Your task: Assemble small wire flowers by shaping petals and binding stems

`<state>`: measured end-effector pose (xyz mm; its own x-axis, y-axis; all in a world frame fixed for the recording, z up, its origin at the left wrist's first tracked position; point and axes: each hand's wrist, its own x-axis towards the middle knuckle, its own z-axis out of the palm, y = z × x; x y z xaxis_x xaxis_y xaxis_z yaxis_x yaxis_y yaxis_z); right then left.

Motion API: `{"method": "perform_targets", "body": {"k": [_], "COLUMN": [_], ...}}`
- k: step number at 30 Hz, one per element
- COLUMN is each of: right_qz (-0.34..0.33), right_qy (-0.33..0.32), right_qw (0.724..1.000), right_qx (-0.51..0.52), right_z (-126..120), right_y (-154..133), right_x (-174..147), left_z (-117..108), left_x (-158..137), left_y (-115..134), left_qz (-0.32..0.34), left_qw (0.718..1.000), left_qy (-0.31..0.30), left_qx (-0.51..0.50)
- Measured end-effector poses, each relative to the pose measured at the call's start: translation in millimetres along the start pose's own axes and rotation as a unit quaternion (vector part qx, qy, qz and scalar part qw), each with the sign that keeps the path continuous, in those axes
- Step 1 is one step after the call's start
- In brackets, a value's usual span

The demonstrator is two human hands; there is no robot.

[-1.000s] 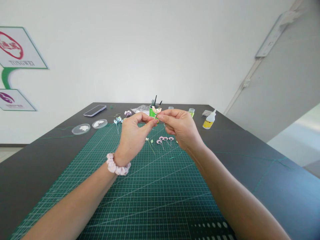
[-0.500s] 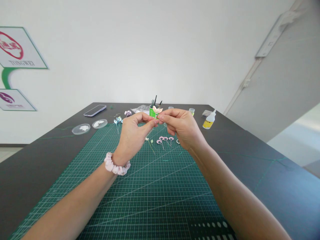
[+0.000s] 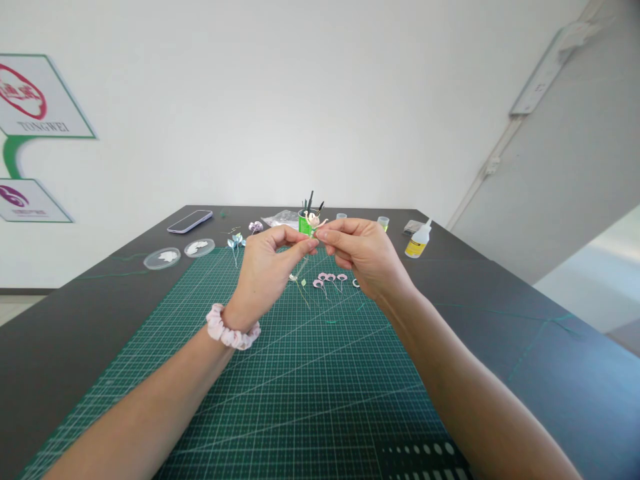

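My left hand (image 3: 267, 267) and my right hand (image 3: 363, 257) meet above the green cutting mat (image 3: 280, 387), fingertips pinched together on a small pale pink flower on a thin wire stem (image 3: 313, 221). The stem runs down below my left fingers. A pink scrunchie (image 3: 231, 331) circles my left wrist. On the mat under my hands lie several pink wire petals (image 3: 330, 279) and a small white bud on a stem (image 3: 299, 281).
At the back of the dark table stand a green cup of tools (image 3: 305, 220), a glue bottle (image 3: 419, 240), two small clear cups (image 3: 383, 223), a phone (image 3: 190, 221), two clear lids (image 3: 163, 257) and small blue and purple flowers (image 3: 236, 241).
The flower has turned slightly between my fingertips and my left wrist has dropped a little. Both hands stay in the same place.
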<state>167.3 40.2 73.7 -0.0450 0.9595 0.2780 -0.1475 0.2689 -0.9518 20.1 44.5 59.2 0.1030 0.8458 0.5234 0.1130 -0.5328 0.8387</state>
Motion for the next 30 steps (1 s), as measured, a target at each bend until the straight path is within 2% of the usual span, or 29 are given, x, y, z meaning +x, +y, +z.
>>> {"method": "perform_targets", "body": {"k": [21,30], "right_qz": [0.006,0.000], "right_qy": [0.004,0.001], "right_qw": [1.000,1.000], "right_qx": [0.005,0.006], "right_z": [-1.3,-2.6], "right_y": [2.5,4.3], "right_x": [1.1,0.5], "left_z": [4.6,6.3], "left_x": [-0.4,-0.6], "left_y": [-0.1,0.9], "left_qz": [-0.039,-0.076], "left_qw": [0.996,0.987], "left_qy": [-0.032,-0.046], "left_qx": [-0.079,-0.134]}}
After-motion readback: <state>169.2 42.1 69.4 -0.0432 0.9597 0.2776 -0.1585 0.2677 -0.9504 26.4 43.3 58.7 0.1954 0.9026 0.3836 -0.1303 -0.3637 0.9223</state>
